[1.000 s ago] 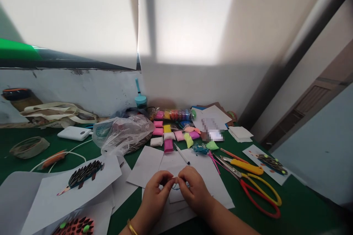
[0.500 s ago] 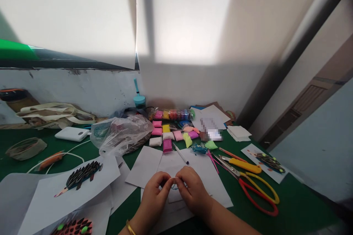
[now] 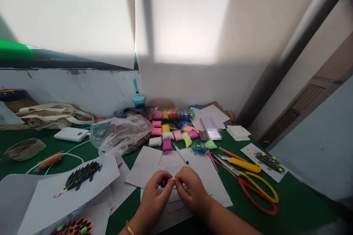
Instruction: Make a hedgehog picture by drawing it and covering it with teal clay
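Observation:
My left hand and my right hand meet over white paper near the table's front edge. Each pinches one end of a small, thin whitish piece stretched between the fingertips; what it is made of is too small to tell. Blue marks show on the paper behind the fingers. Just beyond the hands lies a white pen with a dark tip. Past the pen are several small packets in pink, yellow, white and green, among them a magenta packet.
Scissors with red and yellow handles and a yellow cutter lie at the right. A plastic bag and a white power bank are at the left. Hedgehog pictures on paper lie front left, another card at right.
The fingertips have drawn slightly apart, and more of the thin whitish piece shows between them. Both hands stay in nearly the same place.

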The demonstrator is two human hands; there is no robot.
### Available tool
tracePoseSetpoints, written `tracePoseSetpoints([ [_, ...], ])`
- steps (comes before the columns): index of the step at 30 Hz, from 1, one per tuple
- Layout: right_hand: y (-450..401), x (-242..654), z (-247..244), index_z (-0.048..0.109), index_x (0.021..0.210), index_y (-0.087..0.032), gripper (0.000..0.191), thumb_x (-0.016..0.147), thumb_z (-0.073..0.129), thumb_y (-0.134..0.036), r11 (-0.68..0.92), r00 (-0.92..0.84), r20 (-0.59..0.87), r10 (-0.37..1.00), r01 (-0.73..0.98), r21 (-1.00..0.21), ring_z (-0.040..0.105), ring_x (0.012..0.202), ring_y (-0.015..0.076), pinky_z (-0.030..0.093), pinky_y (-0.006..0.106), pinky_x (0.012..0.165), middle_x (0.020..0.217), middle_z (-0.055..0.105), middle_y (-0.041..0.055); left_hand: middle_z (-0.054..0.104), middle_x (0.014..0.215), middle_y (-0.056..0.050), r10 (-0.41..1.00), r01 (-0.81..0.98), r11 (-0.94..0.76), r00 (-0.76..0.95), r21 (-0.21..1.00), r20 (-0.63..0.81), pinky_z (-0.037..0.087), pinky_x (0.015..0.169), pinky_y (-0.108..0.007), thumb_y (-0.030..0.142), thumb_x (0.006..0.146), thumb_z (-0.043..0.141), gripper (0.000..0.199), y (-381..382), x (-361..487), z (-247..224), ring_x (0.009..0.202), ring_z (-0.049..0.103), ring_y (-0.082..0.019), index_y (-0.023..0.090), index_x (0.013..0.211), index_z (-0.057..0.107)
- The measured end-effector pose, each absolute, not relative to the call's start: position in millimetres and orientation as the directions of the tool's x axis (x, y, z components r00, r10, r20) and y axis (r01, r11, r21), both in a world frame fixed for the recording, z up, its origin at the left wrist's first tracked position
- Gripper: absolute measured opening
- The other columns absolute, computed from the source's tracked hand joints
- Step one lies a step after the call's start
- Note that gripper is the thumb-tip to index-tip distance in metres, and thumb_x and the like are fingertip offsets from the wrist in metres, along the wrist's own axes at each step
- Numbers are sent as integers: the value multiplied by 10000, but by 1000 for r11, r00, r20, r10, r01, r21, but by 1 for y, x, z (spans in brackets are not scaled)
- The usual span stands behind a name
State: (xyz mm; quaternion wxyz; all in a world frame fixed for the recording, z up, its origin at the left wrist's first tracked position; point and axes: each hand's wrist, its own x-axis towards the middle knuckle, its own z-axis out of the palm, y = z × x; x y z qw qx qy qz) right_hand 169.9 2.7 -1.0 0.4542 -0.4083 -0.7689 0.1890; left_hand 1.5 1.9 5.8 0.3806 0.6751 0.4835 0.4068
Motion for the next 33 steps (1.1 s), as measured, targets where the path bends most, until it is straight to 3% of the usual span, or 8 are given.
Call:
tracePoseSetpoints([
  [5,1,169,1,529,757,-213,112,867,519,-197,599,-267,541,798,461,-655,508,709,169,360,310,674,723,563,9,611,752,-27,960,375,-255,204,891,189,433,669,-290,430,911,529,281,2,0,4,720,560,-194,200,763,589],
  [17,3,169,-3,554,767,-210,132,893,516,-219,592,-260,537,802,463,-660,517,711,167,367,312,671,725,582,12,648,815,-25,959,333,-261,194,906,205,471,697,-286,428,890,586,227,2,0,1,758,594,-194,208,883,642],
  [22,2,169,-2,599,777,-208,110,865,538,-230,573,-259,513,818,444,-689,525,719,177,393,323,686,723,585,16,640,758,-22,956,350,-284,178,892,235,462,657,-280,413,892,586,236,4,0,-1,714,589,-188,205,791,632],
  [23,3,170,-3,626,842,-208,91,862,543,-239,554,-244,499,832,409,-725,537,733,180,408,327,700,743,595,18,640,757,-23,956,347,-284,172,894,238,465,658,-283,421,895,580,245,4,0,0,712,590,-189,204,792,629],
  [25,9,176,-3,623,1085,-204,233,884,522,-269,457,-142,435,889,277,-845,564,756,182,443,334,731,783,612,16,643,762,-29,962,337,-264,164,904,220,473,664,-290,443,900,566,270,4,1,2,714,599,-194,203,788,618],
  [28,31,197,-2,433,1378,-183,476,925,471,-327,220,179,207,962,-58,-974,585,750,166,481,325,753,785,632,-1,652,769,-39,973,333,-214,160,918,169,487,671,-299,477,893,564,303,3,2,6,731,615,-207,201,774,606],
  [30,51,217,2,391,1417,-187,585,868,540,-327,165,393,49,918,-266,-950,578,711,143,482,287,715,785,657,-17,654,771,-43,976,328,-194,160,925,148,492,675,-302,484,889,566,310,3,3,9,741,618,-211,201,768,604],
  [33,76,247,10,366,1442,-203,762,733,636,-275,127,462,-102,881,-439,-890,575,647,127,468,240,608,773,684,-32,656,786,-45,978,325,-174,169,929,124,491,671,-299,473,891,566,295,2,4,10,738,611,-207,203,782,609],
])
